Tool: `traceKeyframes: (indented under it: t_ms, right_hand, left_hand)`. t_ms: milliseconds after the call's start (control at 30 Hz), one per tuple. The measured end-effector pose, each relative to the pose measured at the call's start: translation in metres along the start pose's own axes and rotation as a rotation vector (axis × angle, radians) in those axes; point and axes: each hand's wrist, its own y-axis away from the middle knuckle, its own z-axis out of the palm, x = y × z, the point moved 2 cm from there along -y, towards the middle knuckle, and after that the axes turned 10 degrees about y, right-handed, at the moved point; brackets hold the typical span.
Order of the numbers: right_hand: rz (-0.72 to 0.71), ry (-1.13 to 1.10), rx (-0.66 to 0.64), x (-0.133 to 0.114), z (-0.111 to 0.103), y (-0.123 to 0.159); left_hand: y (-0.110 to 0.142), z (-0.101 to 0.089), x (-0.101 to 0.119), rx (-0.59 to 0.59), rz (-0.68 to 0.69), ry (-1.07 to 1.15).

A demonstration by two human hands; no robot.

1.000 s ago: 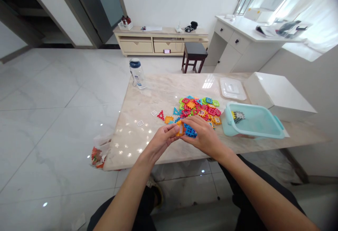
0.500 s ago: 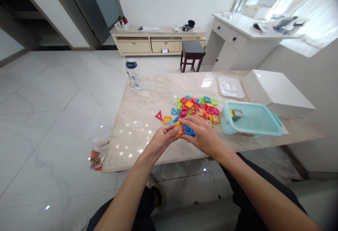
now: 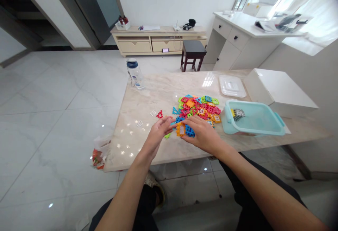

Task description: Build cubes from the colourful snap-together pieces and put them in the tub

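Teal tub (image 3: 253,102) holds grey-yellow tiles (image 3: 237,114); right hand (image 3: 202,134) on orange-blue tiles (image 3: 185,130)

Bare forearms (image 3: 124,197), black trousers (image 3: 248,203), and what seems a sneaker (image 3: 155,188).

Left hand (image 3: 157,135) open, fingers spread and extended toward the right hand (image 3: 202,134), which is palm-down with fingers curved. Left forearm (image 3: 126,194) and right forearm (image 3: 260,186) converge inward from below.
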Motion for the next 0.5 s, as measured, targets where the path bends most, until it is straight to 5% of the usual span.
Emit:
traceKeyframes:
  t_ms: [233, 500]
  right_hand:
    - [-0.074, 0.296, -0.520, -0.001, 0.044, 0.011]
    - [-0.098, 0.364, -0.616, 0.000, 0.080, 0.010]
  left_hand:
    - [-0.010, -0.022, 0.002, 0.272, 0.171, -0.176]
    - [-0.011, -0.018, -0.002, 0.271, 0.212, -0.188]
